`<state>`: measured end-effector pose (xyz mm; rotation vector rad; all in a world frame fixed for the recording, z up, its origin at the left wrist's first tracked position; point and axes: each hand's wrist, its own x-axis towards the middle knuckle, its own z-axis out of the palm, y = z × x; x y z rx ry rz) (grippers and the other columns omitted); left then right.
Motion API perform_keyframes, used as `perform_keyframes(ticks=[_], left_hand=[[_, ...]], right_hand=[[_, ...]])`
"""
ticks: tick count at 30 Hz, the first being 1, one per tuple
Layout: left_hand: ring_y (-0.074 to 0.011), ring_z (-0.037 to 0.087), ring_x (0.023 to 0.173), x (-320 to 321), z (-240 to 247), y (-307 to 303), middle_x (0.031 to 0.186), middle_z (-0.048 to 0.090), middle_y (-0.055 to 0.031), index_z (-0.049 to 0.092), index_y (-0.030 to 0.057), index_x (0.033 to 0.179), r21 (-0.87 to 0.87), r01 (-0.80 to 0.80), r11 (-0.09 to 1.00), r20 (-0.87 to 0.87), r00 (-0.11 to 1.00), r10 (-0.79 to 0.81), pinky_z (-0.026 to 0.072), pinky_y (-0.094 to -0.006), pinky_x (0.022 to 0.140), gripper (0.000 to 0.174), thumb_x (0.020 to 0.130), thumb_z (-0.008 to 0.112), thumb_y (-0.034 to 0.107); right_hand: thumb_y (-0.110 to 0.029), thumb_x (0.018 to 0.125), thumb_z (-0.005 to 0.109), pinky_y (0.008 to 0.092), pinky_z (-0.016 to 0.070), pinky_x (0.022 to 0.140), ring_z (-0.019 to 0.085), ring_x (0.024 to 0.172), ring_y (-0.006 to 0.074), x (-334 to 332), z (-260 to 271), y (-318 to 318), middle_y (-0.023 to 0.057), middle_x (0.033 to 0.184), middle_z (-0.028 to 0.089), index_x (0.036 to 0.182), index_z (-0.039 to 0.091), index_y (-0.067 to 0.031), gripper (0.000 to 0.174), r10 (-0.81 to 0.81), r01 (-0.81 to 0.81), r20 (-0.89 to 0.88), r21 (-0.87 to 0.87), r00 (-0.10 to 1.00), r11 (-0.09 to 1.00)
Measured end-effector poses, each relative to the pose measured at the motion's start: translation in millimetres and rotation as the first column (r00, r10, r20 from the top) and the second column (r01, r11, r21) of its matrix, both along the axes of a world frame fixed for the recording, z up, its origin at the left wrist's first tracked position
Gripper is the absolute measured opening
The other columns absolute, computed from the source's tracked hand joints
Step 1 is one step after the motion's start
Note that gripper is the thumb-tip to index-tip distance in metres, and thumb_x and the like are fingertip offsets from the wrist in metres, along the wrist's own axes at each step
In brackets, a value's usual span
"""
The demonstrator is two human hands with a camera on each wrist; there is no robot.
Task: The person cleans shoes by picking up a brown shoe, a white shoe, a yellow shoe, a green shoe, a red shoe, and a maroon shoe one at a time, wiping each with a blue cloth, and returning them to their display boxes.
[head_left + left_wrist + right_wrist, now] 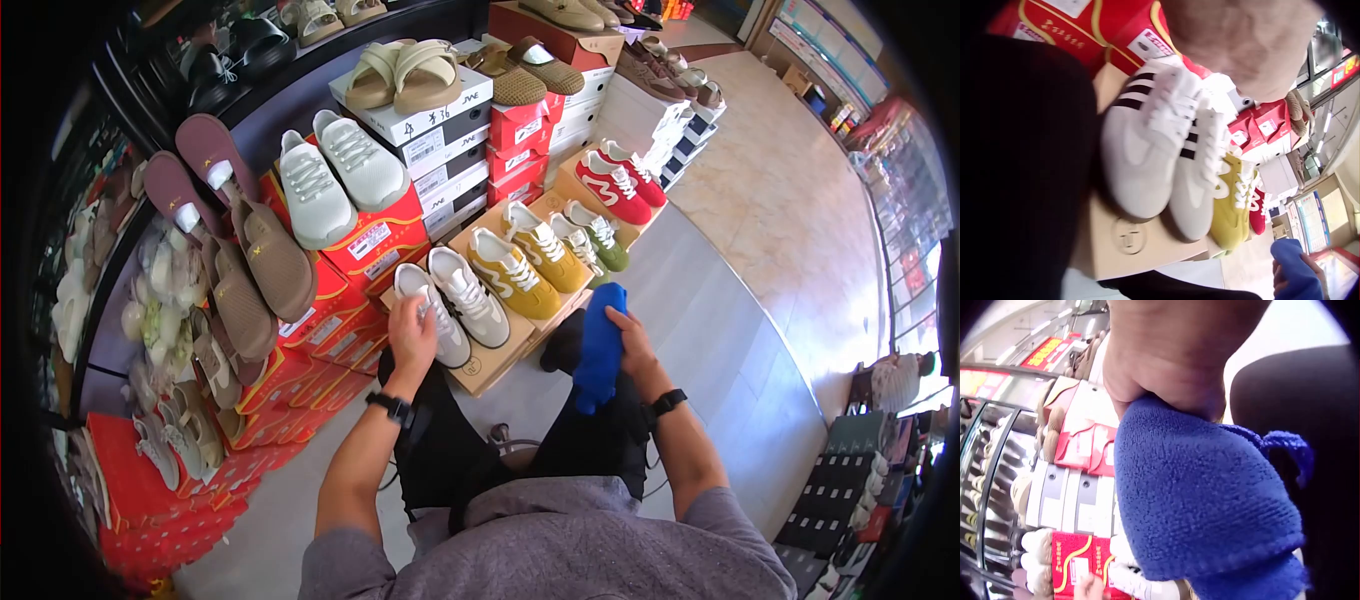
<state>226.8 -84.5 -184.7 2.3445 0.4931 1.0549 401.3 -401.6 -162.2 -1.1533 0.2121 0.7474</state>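
My right hand (635, 345) grips a folded blue cloth (600, 350), which hangs down over my right thigh. In the right wrist view the fuzzy cloth (1204, 494) fills the middle below the hand, and my fingertips are hidden behind it. My left hand (412, 335), with fingers loosely bent, is right beside the left white sneaker (447, 335), overlapping its heel side. A second white sneaker (475, 300) with dark stripes stands next to it. Both shoes sit on a cardboard shoebox (1141, 247).
Yellow sneakers (515, 275), green sneakers (600, 235) and red sneakers (620, 185) continue the row to the right. Stacked red shoeboxes (340, 310) carry pale sneakers (340, 175) and brown slippers (255, 250) at left. Grey floor (700, 300) lies at right.
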Motion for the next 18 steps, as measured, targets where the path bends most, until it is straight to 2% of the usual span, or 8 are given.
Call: perform_keyframes(ticks=[1,2,4,7,9,11,14,18], left_hand=[[-0.0318,0.054,0.084,-21,-8,-2,0.091,0.056,-0.0134,0.054,0.0032,0.092,-0.096,-0.026,0.995,-0.041,0.999,0.022,0.0430,-0.0395,0.076,0.018,0.076,0.062,0.006],[-0.0312,0.054,0.083,-39,-18,-3,0.089,0.056,-0.0130,0.055,0.0032,0.090,-0.191,-0.057,0.980,-0.085,0.996,0.041,0.0432,-0.0391,0.075,0.015,0.076,0.062,0.006],[-0.0311,0.054,0.083,-65,-36,2,0.087,0.057,-0.0126,0.055,0.0034,0.086,-0.191,-0.093,0.977,-0.111,0.991,0.073,0.0432,-0.0390,0.075,0.013,0.075,0.062,0.005],[-0.0312,0.055,0.084,-79,-46,4,0.084,0.058,-0.0119,0.056,0.0042,0.079,-0.139,-0.125,0.982,-0.139,0.985,0.105,0.0433,-0.0391,0.074,0.009,0.073,0.062,0.005],[-0.0321,0.055,0.086,-78,-48,8,0.086,0.060,-0.0120,0.057,0.0057,0.076,-0.091,-0.120,0.989,-0.187,0.977,0.101,0.0435,-0.0404,0.076,0.009,0.070,0.064,0.005],[-0.0326,0.055,0.093,-78,-58,12,0.096,0.061,-0.0134,0.057,0.0060,0.079,-0.034,-0.159,0.987,-0.229,0.962,0.147,0.0430,-0.0417,0.081,0.013,0.069,0.065,0.008],[-0.0326,0.051,0.103,-76,-66,15,0.107,0.059,-0.0152,0.059,0.0065,0.085,-0.053,-0.225,0.973,-0.363,0.912,0.191,0.0384,-0.0412,0.091,0.018,0.071,0.065,0.015],[-0.0325,0.051,0.098,-66,-54,13,0.094,0.058,-0.0115,0.059,0.0076,0.089,-0.055,-0.277,0.959,-0.541,0.816,0.204,0.0394,-0.0437,0.086,0.024,0.070,0.067,0.021]], right_hand=[[-0.020,0.084,0.062,0.0334,0.0546,0.063,0.062,0.071,0.0200,4,-8,-14,0.0102,0.089,0.062,0.108,0.052,-0.0015,0.032,-0.001,0.001,0.003,0.001,1.000,1.000],[-0.024,0.084,0.062,0.0350,0.0544,0.065,0.062,0.071,0.0212,8,-25,-28,0.0109,0.090,0.062,0.110,0.052,-0.0008,0.036,0.017,-0.011,-0.139,0.047,0.990,0.999],[-0.034,0.086,0.059,0.0360,0.0533,0.071,0.062,0.074,0.0230,-1,-30,-41,0.0121,0.095,0.063,0.115,0.050,0.0014,0.047,0.033,0.025,-0.309,0.184,0.950,0.983],[-0.037,0.087,0.056,0.0360,0.0524,0.074,0.062,0.078,0.0231,-3,-36,-49,0.0129,0.097,0.062,0.116,0.049,0.0015,0.049,0.096,0.044,-0.320,0.403,0.943,0.914],[-0.039,0.087,0.055,0.0356,0.0521,0.075,0.062,0.080,0.0237,-5,-37,-40,0.0140,0.099,0.062,0.117,0.048,0.0020,0.051,0.105,0.013,-0.245,0.438,0.964,0.899],[-0.035,0.086,0.058,0.0370,0.0524,0.074,0.062,0.079,0.0244,-7,-41,-31,0.0135,0.094,0.063,0.108,0.054,0.0007,0.042,0.098,-0.024,-0.285,0.253,0.953,0.967],[-0.032,0.085,0.061,0.0379,0.0524,0.075,0.062,0.079,0.0246,-2,-54,-24,0.0124,0.092,0.064,0.106,0.056,-0.0001,0.039,0.118,-0.062,-0.305,0.186,0.945,0.981],[-0.032,0.082,0.064,0.0375,0.0523,0.076,0.063,0.081,0.0244,-3,-52,-16,0.0125,0.096,0.064,0.110,0.054,-0.0001,0.044,0.146,-0.086,-0.337,0.185,0.930,0.979]])
